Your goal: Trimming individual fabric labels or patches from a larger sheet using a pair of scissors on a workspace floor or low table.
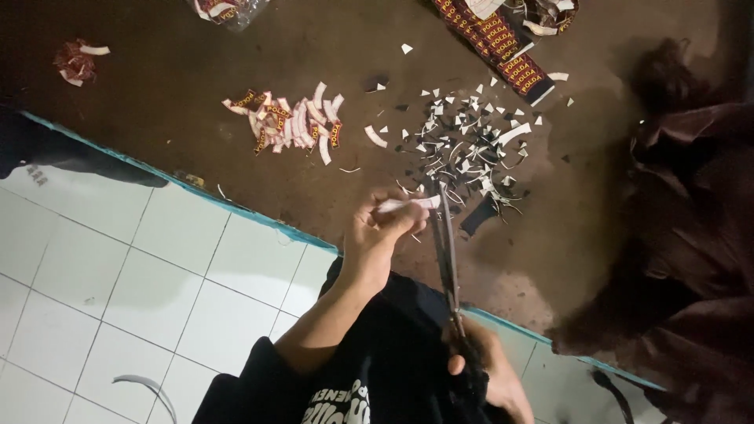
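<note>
White label strip (408, 204) pinched in left hand (377, 232) at frame centre, end fed between scissor (448, 251) blades. Right hand (487, 373) wrapped round scissor handles, lower centre. Trimming step judged under way; next snip calls for steady strip, blades square. Offcut heap (471, 149) just beyond blade tips. Cut labels (287, 122) upper left. Teal mat edge (259, 220) close under wrists; bare brown mat right of heap.

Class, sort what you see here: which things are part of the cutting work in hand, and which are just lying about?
In use:
left hand
white strip pinched in it
scissors
right hand on the handles
pile of small offcuts

Lying about:
heap of cut labels
long band of uncut labels
red clump
dark brown cloth
</note>
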